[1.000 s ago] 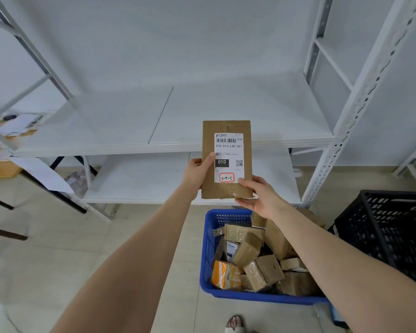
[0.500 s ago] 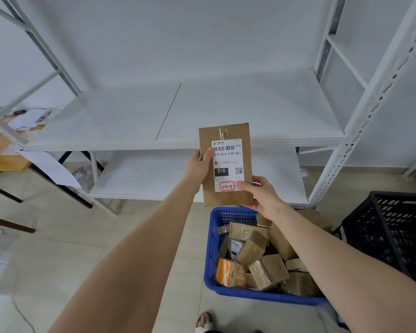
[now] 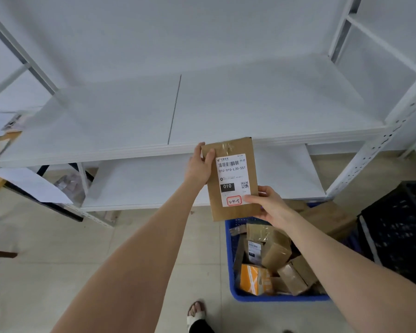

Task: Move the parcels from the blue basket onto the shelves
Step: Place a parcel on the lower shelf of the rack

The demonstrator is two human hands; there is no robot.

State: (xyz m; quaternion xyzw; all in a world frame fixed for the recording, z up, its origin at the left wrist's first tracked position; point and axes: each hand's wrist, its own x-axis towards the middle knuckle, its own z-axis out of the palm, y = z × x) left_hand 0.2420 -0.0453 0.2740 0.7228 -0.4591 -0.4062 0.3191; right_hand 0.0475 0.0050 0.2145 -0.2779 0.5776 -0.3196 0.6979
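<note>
Above the blue plastic basket (image 3: 229,255), a flat, rectangular brown cardboard parcel (image 3: 232,179) was held upright before the front edge of the smooth white shelves (image 3: 250,104), with its white printed label facing out and glossy tape at its top. The left grip (image 3: 199,167) curled round its upper left edge, thumb on the face. The right grip (image 3: 269,205) pinched its lower right corner. Both bare forearms stretched forward. Boxy taped parcels (image 3: 274,253) filled the basket.

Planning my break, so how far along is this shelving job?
Barely begun. Done: no parcel shows on the upper shelf or lower shelf. In hand: the left hand and right hand hold one flat labelled parcel in front of the upper shelf's edge. Left: the blue basket holds a heap of cardboard parcels.
</note>
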